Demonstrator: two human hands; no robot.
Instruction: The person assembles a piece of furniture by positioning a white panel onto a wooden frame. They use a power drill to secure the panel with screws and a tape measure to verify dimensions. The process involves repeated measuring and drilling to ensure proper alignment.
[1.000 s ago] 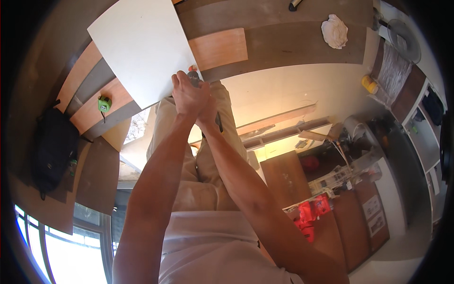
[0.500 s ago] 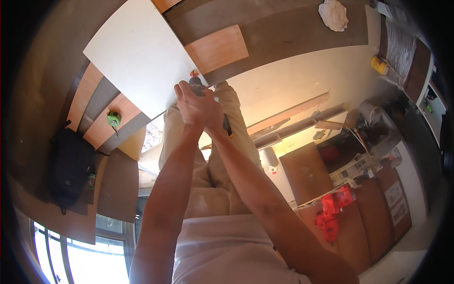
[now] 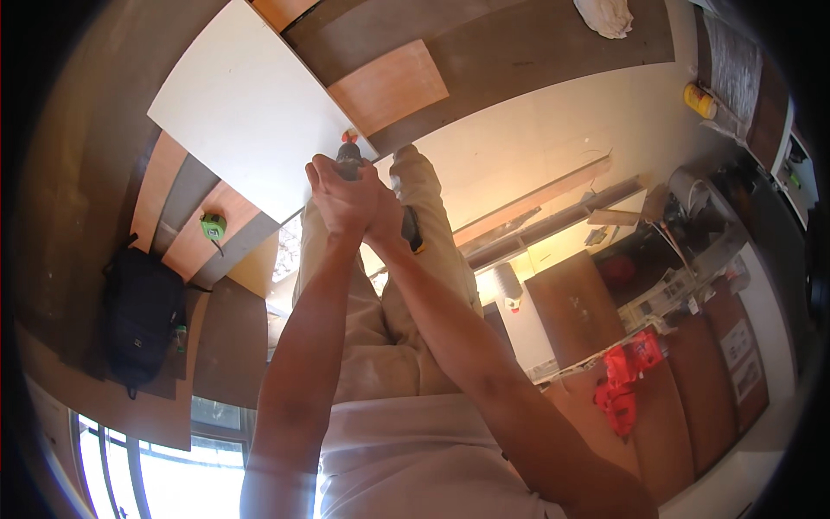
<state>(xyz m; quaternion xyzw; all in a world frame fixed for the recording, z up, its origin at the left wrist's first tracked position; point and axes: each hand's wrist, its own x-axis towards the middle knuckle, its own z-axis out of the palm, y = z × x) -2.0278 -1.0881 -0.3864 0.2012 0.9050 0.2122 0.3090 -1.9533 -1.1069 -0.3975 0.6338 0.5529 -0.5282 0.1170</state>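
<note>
Both of my hands are closed together around a dark power drill (image 3: pixel 349 154), held in front of my knees. My left hand (image 3: pixel 333 197) wraps the body of the drill from the left. My right hand (image 3: pixel 383 212) grips it from the right, and the drill's black and yellow base (image 3: pixel 414 232) sticks out beside that wrist. A red bit (image 3: pixel 349 137) at the front of the chuck meets the white board (image 3: pixel 246 108) close to its near right corner. Whether the bit has cut into the surface is too small to tell.
A green tape measure (image 3: pixel 213 227) lies on a wood strip to the left, with a dark backpack (image 3: pixel 140 320) nearer me. A wood panel (image 3: pixel 391 86) lies beyond the board. At the right are a yellow bottle (image 3: pixel 699 101), a white cloth (image 3: pixel 605 16) and red bags (image 3: pixel 618 402).
The whole view has shifted slightly. Both hands keep their grip on the drill, and its red bit is still by the white board's corner.
</note>
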